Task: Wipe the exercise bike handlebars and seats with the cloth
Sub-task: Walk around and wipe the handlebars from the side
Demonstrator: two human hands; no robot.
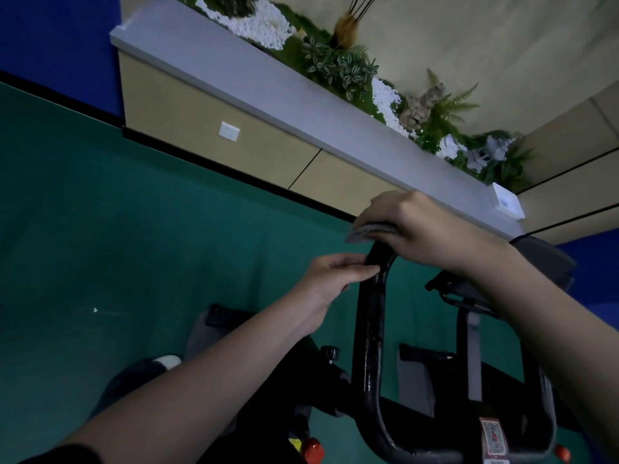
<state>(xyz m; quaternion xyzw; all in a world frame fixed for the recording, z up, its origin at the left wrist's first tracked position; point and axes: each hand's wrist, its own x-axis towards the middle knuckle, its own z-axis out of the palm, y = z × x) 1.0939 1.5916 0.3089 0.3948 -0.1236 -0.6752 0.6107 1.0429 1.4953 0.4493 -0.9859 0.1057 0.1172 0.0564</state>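
A black looped handlebar (368,329) of the exercise bike rises through the middle of the view. My right hand (422,226) grips a folded grey cloth (365,233) and presses it onto the top bend of the loop. My left hand (330,279) holds the left bar just below that bend, fingers laid along it and thumb on top. The far side of the loop is hidden behind my right forearm. No seat is in view.
Green carpet (134,246) covers the floor. A tan cabinet wall (234,135) with a grey ledge and a planter of white pebbles (264,25) stands behind. The bike's red knob (313,448), a black adjuster knob (330,351) and a tablet holder (469,293) sit nearby.
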